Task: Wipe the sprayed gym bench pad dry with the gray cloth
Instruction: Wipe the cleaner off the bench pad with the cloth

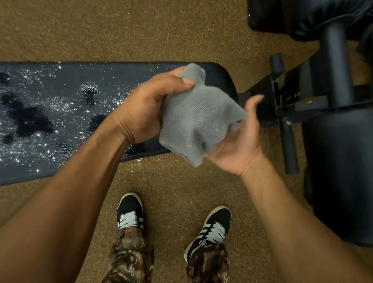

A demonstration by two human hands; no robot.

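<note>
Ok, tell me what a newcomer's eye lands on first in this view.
First the gray cloth, bunched at centre between the left hand, which grips it, and the open right hand beneath it. Next the black bench pad stretching left, glittering with spray droplets. Below, two black sneakers stand on the speckled floor.

A gym floor, seen from above: speckled tan rubber flooring [79, 10] runs under a long black padded bench [32, 103] at left, its surface beaded with spray droplets. At right stands black exercise equipment, with thick upholstered pads [346, 172], foam-covered roller bars [289, 144] and a numbered adjustment bracket [292, 98] on a steel frame.
</note>
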